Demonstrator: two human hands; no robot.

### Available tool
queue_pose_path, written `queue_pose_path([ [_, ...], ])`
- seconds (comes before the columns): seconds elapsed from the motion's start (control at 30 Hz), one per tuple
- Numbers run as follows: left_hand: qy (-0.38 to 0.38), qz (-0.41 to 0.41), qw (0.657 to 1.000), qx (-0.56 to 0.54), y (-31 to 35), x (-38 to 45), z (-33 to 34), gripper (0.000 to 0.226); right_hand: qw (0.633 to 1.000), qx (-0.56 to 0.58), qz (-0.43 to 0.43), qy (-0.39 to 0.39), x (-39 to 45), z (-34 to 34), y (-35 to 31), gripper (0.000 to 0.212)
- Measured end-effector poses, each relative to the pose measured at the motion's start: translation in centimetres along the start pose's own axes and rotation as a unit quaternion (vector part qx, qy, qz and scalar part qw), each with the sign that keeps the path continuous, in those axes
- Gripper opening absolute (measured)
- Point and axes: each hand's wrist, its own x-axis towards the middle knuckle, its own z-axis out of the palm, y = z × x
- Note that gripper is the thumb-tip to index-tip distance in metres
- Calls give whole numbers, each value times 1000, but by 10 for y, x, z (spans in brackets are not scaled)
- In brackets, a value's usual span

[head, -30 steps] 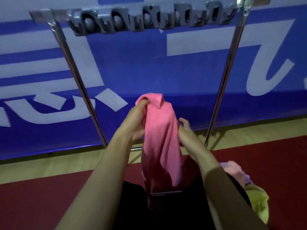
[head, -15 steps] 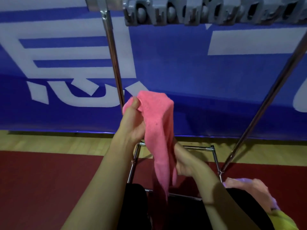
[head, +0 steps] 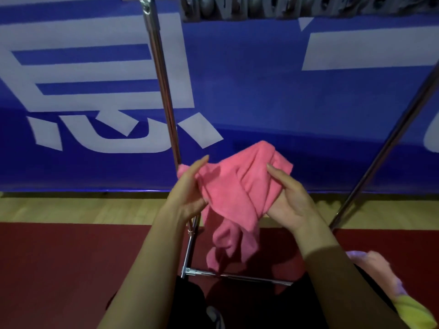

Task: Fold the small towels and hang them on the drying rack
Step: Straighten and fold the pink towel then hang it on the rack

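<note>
Head view: the left hand [head: 187, 193] and right hand [head: 291, 198] each grip a side of the pink towel [head: 237, 200], bunched and spread between them, hanging before the drying rack [head: 164, 91]. More towels [head: 389, 281] lie lower right; blue banner [head: 273, 91] behind.

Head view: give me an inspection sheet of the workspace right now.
Surface: red floor mat, wood strip beyond.
Job's things: pink towel bunched, unfolded, held in the air; drying rack stands behind it, no towel seen on it.
Clutter: more towels, purple and yellow, at lower right.
Hands: left hand and right hand each hold the pink towel.
Cables: nothing seen.
Surroundings: blue banner with white lettering.
</note>
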Motion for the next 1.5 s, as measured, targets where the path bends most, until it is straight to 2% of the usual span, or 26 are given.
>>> queue_pose_path([
  [0.07,-13,-35,986,163,-4,4,10,60,999,26,-31,28,0,2,-6,46],
  [0.13,-28,-57,965,254,-9,7,10,71,996,52,-59,43,1,-1,-14,30],
  [0.23,-67,-91,946,305,-16,0,15,62,990,71,-98,77,0,-7,-26,34],
  [0.37,-12,23,957,288,-30,8,24,52,985,36,-153,65,1,-13,-37,38],
  [0.4,-4,52,963,264,-31,11,24,48,982,-7,-167,82,1,-16,-39,40],
  [0.43,0,74,968,240,-30,13,25,43,973,-96,-171,122,0,-23,-40,43],
  [0.47,3,92,971,221,-28,14,25,37,948,-221,-154,169,0,-29,-41,46],
  [0.5,7,107,972,210,-26,13,25,31,913,-338,-117,198,-2,-33,-39,46],
  [0.53,11,121,970,209,-24,13,25,26,890,-403,-69,201,-3,-41,-36,40],
  [0.57,16,133,967,218,-22,10,25,23,885,-420,-36,200,-4,-46,-33,29],
  [0.63,33,162,949,269,-22,8,23,20,910,-358,-52,204,-7,-47,-34,9],
  [0.67,49,181,934,303,-23,8,21,17,932,-288,-73,208,-7,-49,-40,7],
  [0.73,85,213,908,351,-23,11,16,13,966,-128,-98,202,-6,-55,-51,24],
  [0.77,101,226,899,362,-22,12,13,14,965,-118,-92,216,-4,-59,-54,39],
  [0.8,116,239,891,369,-21,13,11,15,948,-178,-74,252,-2,-62,-52,50],
  [0.87,143,261,874,385,-18,13,6,18,887,-318,-26,335,0,-65,-42,64],
  [0.9,156,272,862,398,-17,13,2,20,872,-336,-19,354,0,-64,-39,69],
  [0.97,189,295,839,417,-14,13,-7,24,895,-269,-62,350,0,-63,-43,76],
  [1.07,231,304,835,396,-9,10,-13,23,928,-144,-140,314,-6,-64,-61,53],
  [1.1,243,306,840,376,-6,7,-13,23,934,-136,-141,300,-10,-63,-63,47],
  [1.17,261,318,847,337,-1,3,-12,23,931,-190,-124,285,-16,-64,-60,42],
  [1.2,269,325,847,324,1,2,-13,23,916,-252,-116,290,-18,-66,-59,43],
  [1.3,289,326,846,308,5,2,-17,24,803,-467,-107,355,-20,-72,-59,39],
  [1.33,293,324,842,317,6,1,-18,24,785,-489,-113,363,-20,-74,-59,35],
  [1.4,290,317,832,350,7,1,-21,22,794,-477,-122,356,-19,-78,-59,27],
  [1.5,289,272,814,423,8,5,-29,22,844,-400,-125,336,-19,-76,-62,21],
])
